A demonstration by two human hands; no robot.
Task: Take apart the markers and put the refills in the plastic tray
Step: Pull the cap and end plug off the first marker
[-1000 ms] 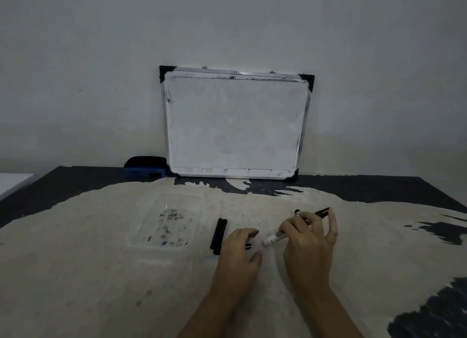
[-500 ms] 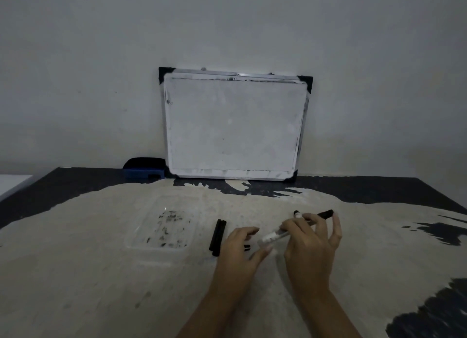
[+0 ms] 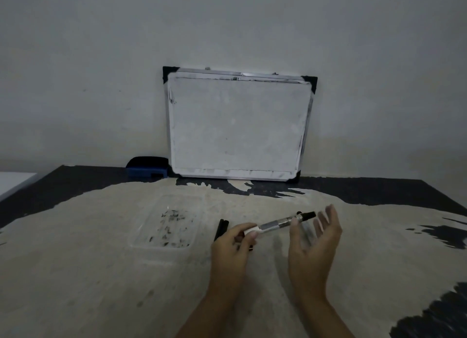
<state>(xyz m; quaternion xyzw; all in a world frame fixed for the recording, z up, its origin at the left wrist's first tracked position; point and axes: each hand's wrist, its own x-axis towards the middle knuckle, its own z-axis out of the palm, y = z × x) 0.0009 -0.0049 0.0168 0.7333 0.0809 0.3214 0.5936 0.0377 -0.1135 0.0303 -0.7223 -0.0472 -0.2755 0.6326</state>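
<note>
My left hand (image 3: 236,244) grips the white end of a marker (image 3: 280,224) that points up and to the right, its black tip near my right hand. My right hand (image 3: 314,241) is spread, palm turned left, with only the thumb touching the marker's barrel. A black marker (image 3: 222,227) lies on the table just left of my left hand, partly hidden by it. The clear plastic tray (image 3: 141,236) sits to the left, its floor speckled with dark ink marks.
A whiteboard (image 3: 237,125) leans against the wall at the back. A blue and black eraser (image 3: 147,167) rests beside its lower left corner. The worn table (image 3: 101,287) is pale in the middle and black at its edges.
My right hand has let go of the marker and spread its fingers. My left hand has taken the white end and lifted the marker off the table.
</note>
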